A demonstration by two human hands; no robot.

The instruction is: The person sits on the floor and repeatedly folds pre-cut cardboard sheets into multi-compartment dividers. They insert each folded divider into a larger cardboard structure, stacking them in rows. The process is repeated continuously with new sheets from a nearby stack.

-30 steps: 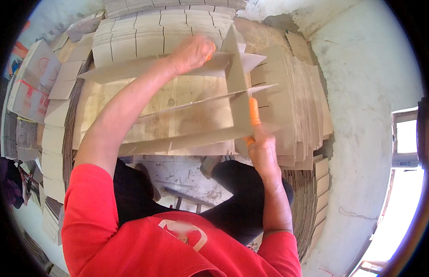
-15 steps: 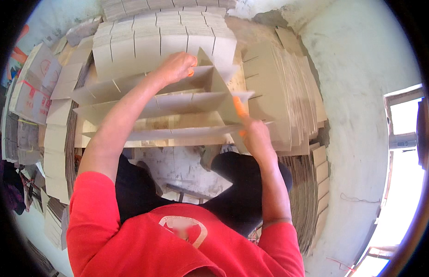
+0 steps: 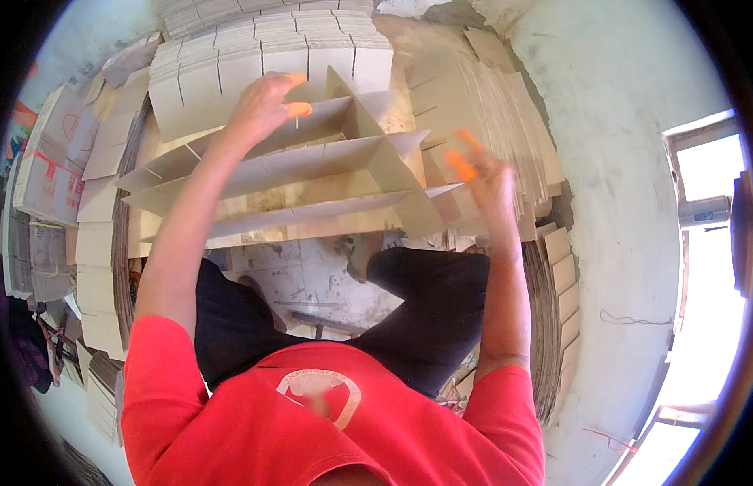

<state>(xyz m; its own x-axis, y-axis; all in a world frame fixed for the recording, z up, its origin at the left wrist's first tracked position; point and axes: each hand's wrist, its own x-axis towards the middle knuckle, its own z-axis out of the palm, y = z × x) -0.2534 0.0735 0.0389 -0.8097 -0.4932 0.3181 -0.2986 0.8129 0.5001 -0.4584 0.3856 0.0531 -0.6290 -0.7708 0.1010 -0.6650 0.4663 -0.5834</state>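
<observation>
Three long slotted cardboard divider strips [image 3: 311, 166] stand on edge, roughly parallel. One cardboard cross strip [image 3: 392, 162] runs across their right part, slotted together with them. My left hand [image 3: 265, 105] hovers over the farthest long strip, thumb and fingers apart, holding nothing; orange covers sit on its fingertips. My right hand [image 3: 491, 182], also with orange fingertip covers, is open just right of the cross strip. It is nearest to the strips' right ends and a stack of slotted cardboard sheets [image 3: 457, 121].
A wooden board [image 3: 401, 113] lies beneath the strips. Behind stand packed rows of slotted cardboard [image 3: 247, 69]. More cardboard stacks [image 3: 101, 235] line the left, beside a white carton [image 3: 56, 158]. A pale wall [image 3: 619, 202] with a bright window is on the right.
My right hand has let go of the cross strip and moved right, away from it. My left hand has opened and shifted left. The cross strip sits lower across the long strips.
</observation>
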